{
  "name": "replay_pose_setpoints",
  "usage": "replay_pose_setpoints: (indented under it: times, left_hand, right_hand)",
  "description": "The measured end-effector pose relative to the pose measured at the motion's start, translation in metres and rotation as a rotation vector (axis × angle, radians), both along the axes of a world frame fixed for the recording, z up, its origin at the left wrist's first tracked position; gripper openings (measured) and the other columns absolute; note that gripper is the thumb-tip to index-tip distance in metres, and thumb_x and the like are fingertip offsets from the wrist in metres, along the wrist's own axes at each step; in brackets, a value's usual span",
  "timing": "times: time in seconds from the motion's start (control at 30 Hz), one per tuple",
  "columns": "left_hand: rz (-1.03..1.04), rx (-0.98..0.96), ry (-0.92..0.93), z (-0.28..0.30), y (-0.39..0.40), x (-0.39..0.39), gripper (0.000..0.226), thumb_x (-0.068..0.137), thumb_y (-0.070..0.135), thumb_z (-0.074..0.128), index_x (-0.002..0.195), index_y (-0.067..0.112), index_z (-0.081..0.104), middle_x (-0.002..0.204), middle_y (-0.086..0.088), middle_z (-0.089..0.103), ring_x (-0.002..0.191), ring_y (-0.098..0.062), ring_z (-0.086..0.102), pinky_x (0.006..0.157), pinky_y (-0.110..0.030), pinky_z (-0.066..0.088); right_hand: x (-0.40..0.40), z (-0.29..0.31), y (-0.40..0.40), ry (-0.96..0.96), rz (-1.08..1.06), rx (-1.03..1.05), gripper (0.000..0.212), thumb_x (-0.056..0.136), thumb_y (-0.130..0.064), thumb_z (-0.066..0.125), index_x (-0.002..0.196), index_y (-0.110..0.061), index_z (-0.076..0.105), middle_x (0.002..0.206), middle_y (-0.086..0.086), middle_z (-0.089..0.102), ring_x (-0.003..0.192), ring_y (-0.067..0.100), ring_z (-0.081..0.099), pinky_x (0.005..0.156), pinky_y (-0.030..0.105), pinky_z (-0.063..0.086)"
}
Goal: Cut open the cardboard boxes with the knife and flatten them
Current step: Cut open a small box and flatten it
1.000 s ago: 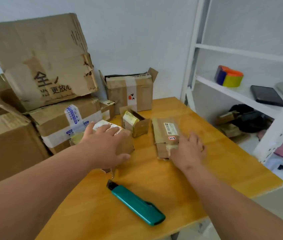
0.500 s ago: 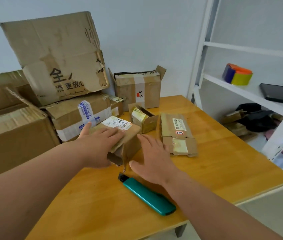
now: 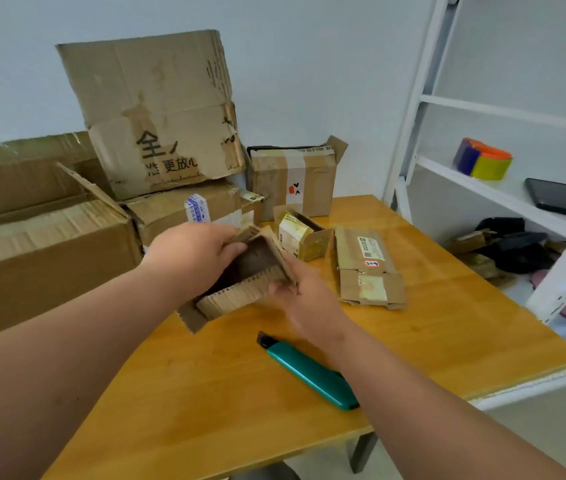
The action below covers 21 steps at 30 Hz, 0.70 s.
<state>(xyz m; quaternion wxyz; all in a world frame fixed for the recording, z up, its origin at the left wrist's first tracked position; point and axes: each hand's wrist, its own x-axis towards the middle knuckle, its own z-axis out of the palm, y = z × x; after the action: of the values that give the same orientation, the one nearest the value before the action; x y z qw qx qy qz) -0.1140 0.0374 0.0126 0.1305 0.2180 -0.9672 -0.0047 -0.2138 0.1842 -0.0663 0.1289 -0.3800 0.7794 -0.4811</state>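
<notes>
A person's left hand (image 3: 194, 251) and right hand (image 3: 304, 299) hold a small opened cardboard box (image 3: 243, 275) tilted above the wooden desk (image 3: 205, 393), its open end turned toward the camera. The left fingers curl over the box's upper edge; the right fingers, blurred, grip its lower right corner. A green utility knife (image 3: 309, 372) lies untouched on the desk just in front of the hands, partly behind the right forearm. A flattened box (image 3: 366, 268) lies to the right, a small open box (image 3: 304, 237) stands behind it, and a taped box (image 3: 293, 181) sits by the wall. Larger cartons (image 3: 42, 244) are stacked at left; a white shelf (image 3: 482, 188) stands at right.
</notes>
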Motion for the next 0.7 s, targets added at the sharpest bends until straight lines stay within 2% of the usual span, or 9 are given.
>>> replay_pose_setpoints:
  times: [0.07,0.1,0.2,0.3,0.4,0.47,0.53,0.6,0.7]
  left_hand:
    - [0.051,0.118,0.076,0.004,-0.004,0.013,0.024,0.099,0.045,0.044,0.087,0.026,0.053,0.076,0.003,0.058,0.069,-0.014,0.054,0.053,-0.031,0.042]
    - [0.063,0.144,0.101,0.004,-0.006,0.019,0.026,0.099,0.044,0.045,0.084,0.025,0.053,0.075,0.002,0.058,0.068,-0.014,0.054,0.053,-0.03,0.041]
    - [0.052,0.175,0.215,0.001,-0.008,0.04,0.029,0.098,0.04,0.047,0.074,0.025,0.053,0.07,0.002,0.057,0.066,-0.016,0.054,0.053,-0.033,0.042]
    - [0.033,0.177,0.289,-0.003,-0.009,0.058,0.035,0.098,0.038,0.048,0.067,0.024,0.05,0.067,0.002,0.055,0.064,-0.016,0.052,0.056,-0.035,0.042]
    - [0.042,0.185,0.229,-0.008,-0.007,0.071,0.034,0.099,0.04,0.044,0.07,0.024,0.05,0.07,0.004,0.054,0.066,-0.012,0.051,0.055,-0.031,0.039]
    - [0.038,0.197,0.18,-0.01,-0.001,0.077,0.035,0.1,0.044,0.04,0.074,0.024,0.052,0.075,0.004,0.056,0.07,-0.013,0.053,0.06,-0.033,0.044]
    - [0.028,0.232,0.147,-0.008,0.003,0.084,0.035,0.101,0.045,0.036,0.08,0.023,0.053,0.081,0.004,0.06,0.075,-0.016,0.056,0.067,-0.036,0.048]
    - [0.039,0.284,0.137,-0.006,0.003,0.092,0.034,0.101,0.044,0.035,0.084,0.021,0.053,0.085,0.001,0.061,0.077,-0.018,0.057,0.065,-0.034,0.047]
    - [0.077,0.362,0.166,-0.005,-0.002,0.105,0.021,0.101,0.04,0.041,0.107,0.028,0.057,0.098,0.002,0.064,0.079,-0.014,0.058,0.064,-0.032,0.049]
  right_hand:
    - [0.008,0.01,0.002,-0.118,0.031,-0.07,0.014,0.1,-0.027,0.056,0.109,-0.037,0.057,0.102,-0.016,0.059,0.092,-0.013,0.055,0.081,0.011,0.044]
    - [0.011,0.013,0.001,-0.144,0.033,-0.069,0.014,0.098,-0.032,0.058,0.111,-0.038,0.056,0.108,-0.015,0.059,0.097,-0.012,0.054,0.084,0.01,0.043]
    - [0.02,0.016,-0.005,-0.31,0.027,-0.054,0.054,0.087,-0.054,0.061,0.138,-0.039,0.048,0.134,-0.01,0.054,0.122,0.013,0.054,0.105,0.041,0.046]
    - [0.032,0.02,-0.008,-0.507,0.069,-0.102,0.061,0.091,-0.052,0.061,0.146,-0.035,0.04,0.129,-0.01,0.058,0.11,0.017,0.062,0.098,0.04,0.05]
    - [0.048,0.02,-0.015,-0.534,0.034,-0.092,0.091,0.075,-0.072,0.065,0.151,-0.036,0.029,0.134,-0.008,0.057,0.103,0.017,0.067,0.093,0.04,0.049]
    - [0.06,0.021,-0.021,-0.564,-0.033,-0.09,0.103,0.061,-0.078,0.069,0.147,-0.035,0.033,0.129,-0.005,0.061,0.098,0.018,0.07,0.083,0.037,0.049]
    - [0.065,0.019,-0.025,-0.59,-0.084,-0.116,0.084,0.068,-0.062,0.074,0.14,-0.03,0.043,0.121,-0.001,0.065,0.099,0.021,0.068,0.082,0.038,0.051]
    - [0.065,0.018,-0.026,-0.606,-0.11,-0.141,0.063,0.08,-0.032,0.072,0.138,-0.026,0.046,0.121,0.003,0.064,0.104,0.024,0.064,0.093,0.045,0.052]
    - [0.067,0.019,-0.019,-0.589,-0.13,-0.17,0.063,0.088,-0.008,0.062,0.143,-0.03,0.042,0.124,-0.004,0.059,0.108,0.022,0.057,0.101,0.05,0.047]
